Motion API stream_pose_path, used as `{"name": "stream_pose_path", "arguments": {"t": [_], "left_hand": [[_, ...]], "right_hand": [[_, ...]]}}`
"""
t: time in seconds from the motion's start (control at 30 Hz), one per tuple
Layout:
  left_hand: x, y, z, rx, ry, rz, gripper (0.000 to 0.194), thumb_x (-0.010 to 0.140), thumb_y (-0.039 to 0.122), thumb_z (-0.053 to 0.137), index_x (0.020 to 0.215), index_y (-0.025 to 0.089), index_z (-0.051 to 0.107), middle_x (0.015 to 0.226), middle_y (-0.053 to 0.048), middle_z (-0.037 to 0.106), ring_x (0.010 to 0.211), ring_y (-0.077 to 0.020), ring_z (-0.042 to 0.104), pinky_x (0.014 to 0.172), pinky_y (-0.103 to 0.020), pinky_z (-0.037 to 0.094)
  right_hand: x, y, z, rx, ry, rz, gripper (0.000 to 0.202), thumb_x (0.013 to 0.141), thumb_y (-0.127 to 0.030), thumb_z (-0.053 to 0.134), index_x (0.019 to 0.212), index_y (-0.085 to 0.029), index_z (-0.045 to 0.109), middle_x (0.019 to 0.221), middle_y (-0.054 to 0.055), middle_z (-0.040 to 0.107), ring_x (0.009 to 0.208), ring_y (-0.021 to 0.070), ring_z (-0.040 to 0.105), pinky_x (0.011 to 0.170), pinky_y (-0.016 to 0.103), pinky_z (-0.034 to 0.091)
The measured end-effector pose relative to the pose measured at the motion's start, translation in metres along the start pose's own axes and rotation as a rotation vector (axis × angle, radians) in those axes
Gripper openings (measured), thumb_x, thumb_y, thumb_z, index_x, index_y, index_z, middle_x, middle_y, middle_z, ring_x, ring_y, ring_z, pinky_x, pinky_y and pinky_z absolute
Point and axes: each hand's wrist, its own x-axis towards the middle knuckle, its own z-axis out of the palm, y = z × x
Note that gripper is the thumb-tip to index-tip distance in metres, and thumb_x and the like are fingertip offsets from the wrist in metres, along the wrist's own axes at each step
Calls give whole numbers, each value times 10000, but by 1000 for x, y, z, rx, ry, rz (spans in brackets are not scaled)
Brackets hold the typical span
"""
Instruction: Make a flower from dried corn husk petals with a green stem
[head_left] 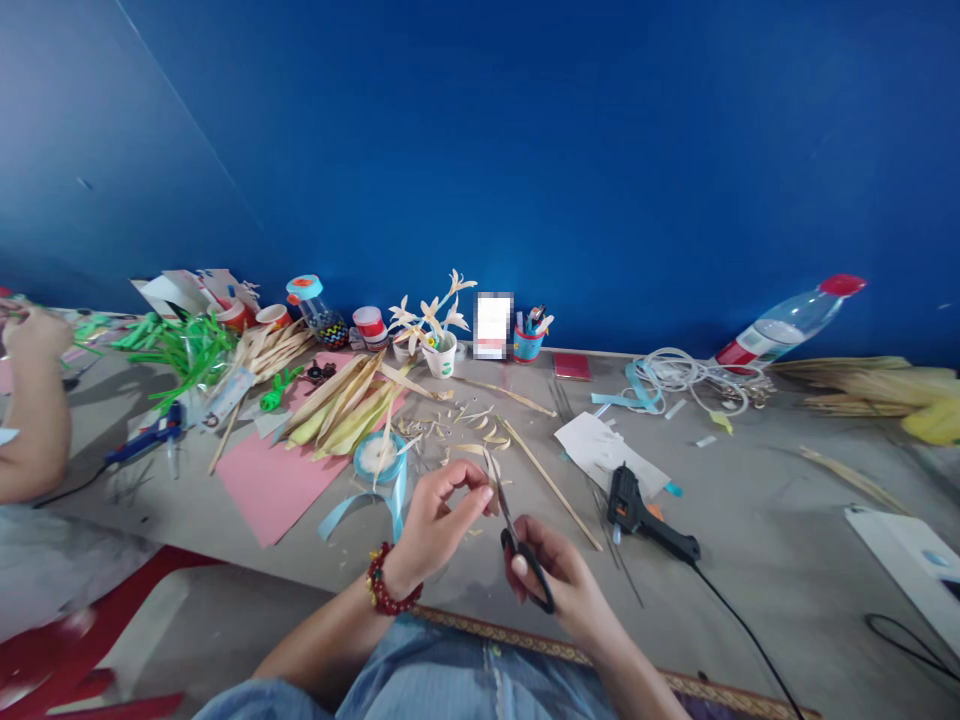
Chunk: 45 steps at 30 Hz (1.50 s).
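Note:
My right hand (566, 575) is wrapped around the black handles of a pair of scissors (511, 528), whose blades point up and away from me. Close beside the blades, my left hand (442, 515) is closed in a pinch; whatever its fingertips hold is too small to make out. A red bead bracelet (384, 585) circles the left wrist. Several pale curled husk scraps (487, 432) lie just beyond my hands. To their left sits a roll of light blue ribbon (379, 455), its loose end trailing toward me.
A black glue gun (637, 515) lies at right, its cord running to the front edge. Dried corn husks (337, 405) rest by pink paper (277, 480). Husk flowers stand in a white cup (441, 357). A plastic bottle (787, 325) leans at back right. Another person's arm (34, 400) is at left.

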Motion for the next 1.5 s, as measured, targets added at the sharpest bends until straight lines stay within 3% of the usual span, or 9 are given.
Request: {"name": "stream_pose_path", "arguments": {"t": [0.97,1.5], "left_hand": [[0,-4,-11,-20,-55,-24,169,899,174,535,757,151,623,731,-37,656,705,-153,606,669,-251,465],[8,-20,-25,-41,-75,-122,183,896,227,556,729,162,593,689,-20,642,664,-138,583,647,-241,441]], "right_hand": [[4,12,-6,-37,-31,61,572,706,-724,674,727,-223,400,495,-94,399,436,66,329,444,203,240],[19,22,-20,-178,-12,96,560,715,-723,658,654,-217,424,456,-68,476,396,68,356,423,213,239]]}}
